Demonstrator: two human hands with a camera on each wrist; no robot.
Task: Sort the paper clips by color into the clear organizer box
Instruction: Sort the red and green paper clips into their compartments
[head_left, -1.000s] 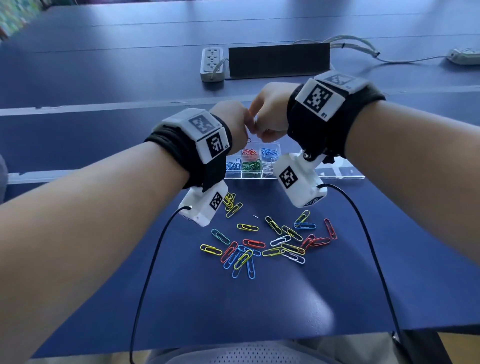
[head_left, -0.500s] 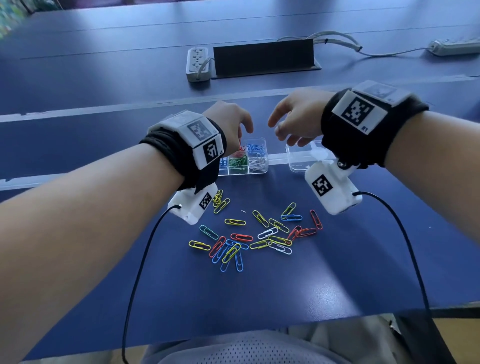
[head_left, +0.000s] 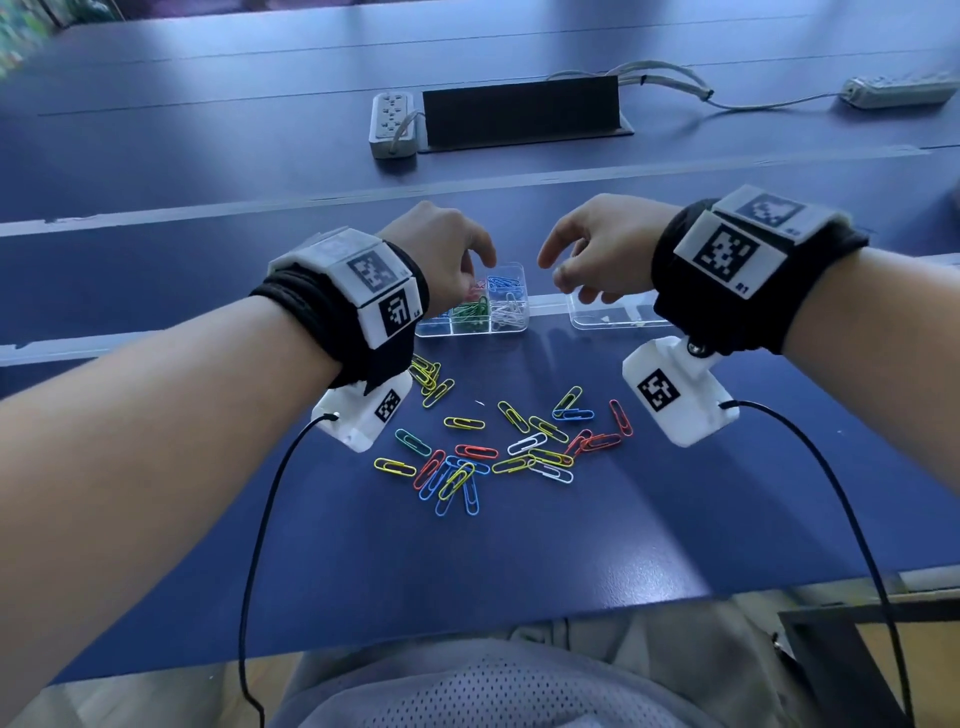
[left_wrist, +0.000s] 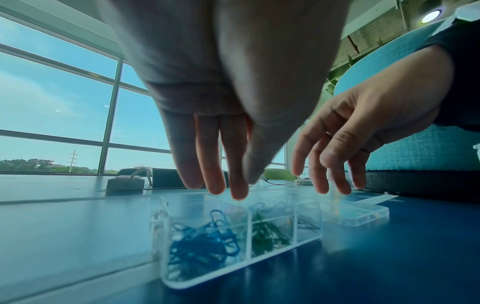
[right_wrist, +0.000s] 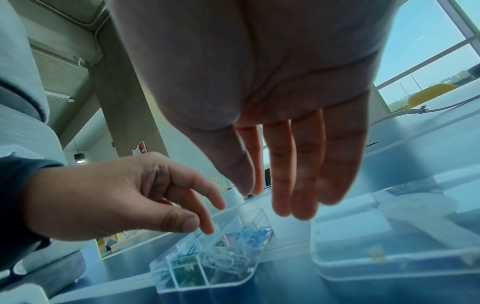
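Note:
A clear organizer box (head_left: 511, 326) (left_wrist: 241, 269) (right_wrist: 207, 286) sits at the far side of the blue table, its compartments holding blue, red, green and white clips. My left hand (head_left: 457, 260) (left_wrist: 223, 181) hovers just above its left half, fingers relaxed and empty. My right hand (head_left: 582, 265) (right_wrist: 285, 197) hangs to the right of the box, over the clear lid (head_left: 618, 322) (right_wrist: 394, 253), fingers loosely extended and holding nothing. A scatter of loose paper clips (head_left: 498, 447) in yellow, red, blue, white and teal lies nearer me.
A power strip (head_left: 392, 124) and a black cable cover (head_left: 524, 117) lie farther back, with a second power strip (head_left: 898, 91) at far right. Black cables (head_left: 260, 545) hang from both wrist cameras. The table's near edge (head_left: 467, 634) runs above my lap.
My hands, pressed together above the box a second ago, have separated and lowered. Both opened their fingers, left over the box, right over the lid.

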